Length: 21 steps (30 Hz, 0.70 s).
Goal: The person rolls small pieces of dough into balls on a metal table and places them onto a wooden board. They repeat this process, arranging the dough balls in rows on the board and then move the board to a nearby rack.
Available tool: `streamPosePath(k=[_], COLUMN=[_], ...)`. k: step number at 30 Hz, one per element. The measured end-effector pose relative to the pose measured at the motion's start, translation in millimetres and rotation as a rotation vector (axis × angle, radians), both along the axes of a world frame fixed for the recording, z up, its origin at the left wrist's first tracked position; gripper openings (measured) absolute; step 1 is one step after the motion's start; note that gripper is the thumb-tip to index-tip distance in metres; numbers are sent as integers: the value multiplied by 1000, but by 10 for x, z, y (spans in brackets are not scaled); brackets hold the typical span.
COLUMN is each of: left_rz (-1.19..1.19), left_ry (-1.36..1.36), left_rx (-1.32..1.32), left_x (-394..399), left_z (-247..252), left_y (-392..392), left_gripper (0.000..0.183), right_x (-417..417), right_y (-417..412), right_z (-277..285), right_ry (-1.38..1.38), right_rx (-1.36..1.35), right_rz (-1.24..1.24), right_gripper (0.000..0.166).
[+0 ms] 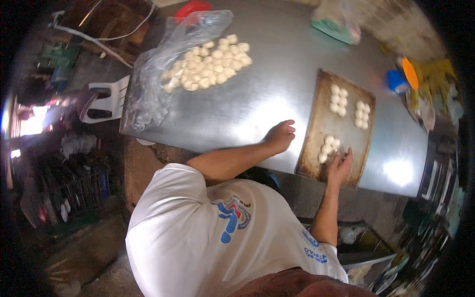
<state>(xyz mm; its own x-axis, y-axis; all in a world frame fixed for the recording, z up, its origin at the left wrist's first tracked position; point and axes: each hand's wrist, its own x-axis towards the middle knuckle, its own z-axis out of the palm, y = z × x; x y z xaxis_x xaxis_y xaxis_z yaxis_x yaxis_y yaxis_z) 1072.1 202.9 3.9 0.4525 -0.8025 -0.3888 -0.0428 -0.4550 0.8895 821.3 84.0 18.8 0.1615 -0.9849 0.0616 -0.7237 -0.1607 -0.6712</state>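
My left hand (pixel 281 137) is over the metal table (pixel 222 122), left of the baking tray. Its fingers are loosely bent and slightly apart, with nothing visible in them. Over the near part of the worn baking tray (pixel 343 128), my right hand (pixel 340 167) has its thumb and fingers spread. Its thumb is beside a small cluster of dough balls (pixel 328 148); whether it touches one is hard to tell. Farther up the tray are two more clusters of dough balls, one on the left (pixel 338 100) and one on the right (pixel 362 115).
A large heap of dough balls (pixel 213 65) lies at the table's far left, partly beside and under a clear plastic sheet (pixel 156 85). A red object (pixel 193 11), a plastic bag (pixel 336 29) and a blue container (pixel 397 81) stand farther back. Left of the table is a white plastic chair (pixel 104 102).
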Motion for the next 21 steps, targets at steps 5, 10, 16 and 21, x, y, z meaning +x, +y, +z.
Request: streamPosePath(k=[5, 10, 16, 21], left_rz=[425, 462, 139, -235], left_ry=[-319, -840, -1175, -1128], left_rx=[-89, -59, 153, 241], left_x=[1146, 2264, 3182, 3585], left_z=[-138, 4, 451, 475], left_y=[863, 1555, 1491, 1299], left_gripper=[30, 36, 50, 46], right_x=[1231, 2698, 3872, 4105], right_y=[757, 1383, 1614, 1831], right_z=[12, -143, -112, -171], right_ry=[-219, -86, -228, -220], right_rx=[248, 199, 176, 71], right_rz=[550, 781, 767, 734], right_gripper=[28, 28, 25, 29])
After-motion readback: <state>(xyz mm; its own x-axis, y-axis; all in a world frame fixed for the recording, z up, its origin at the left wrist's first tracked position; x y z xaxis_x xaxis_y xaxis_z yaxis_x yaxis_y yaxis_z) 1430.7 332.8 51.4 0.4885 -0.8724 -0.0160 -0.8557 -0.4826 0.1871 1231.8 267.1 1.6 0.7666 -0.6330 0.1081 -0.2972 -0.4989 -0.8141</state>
